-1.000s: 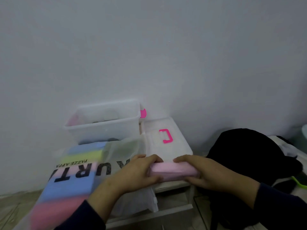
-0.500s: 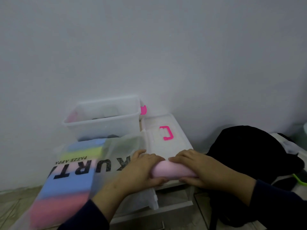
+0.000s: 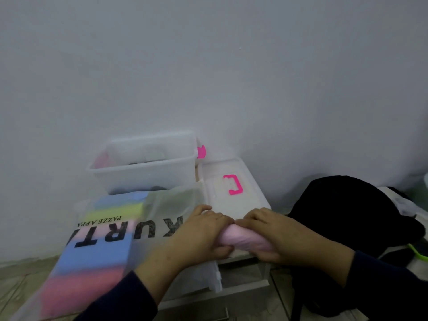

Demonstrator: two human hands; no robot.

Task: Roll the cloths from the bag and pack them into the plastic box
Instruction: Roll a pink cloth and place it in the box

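While both hands clamp the pale pink rolled cloth (image 3: 240, 238), left hand (image 3: 203, 230) and right hand (image 3: 273, 232) fingers curl tight around it, fingertips meeting on top.

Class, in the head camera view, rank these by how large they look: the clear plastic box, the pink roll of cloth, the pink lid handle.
1. clear plastic box
2. pink roll of cloth, partly hidden by both hands, so its full size is unsure
3. pink lid handle
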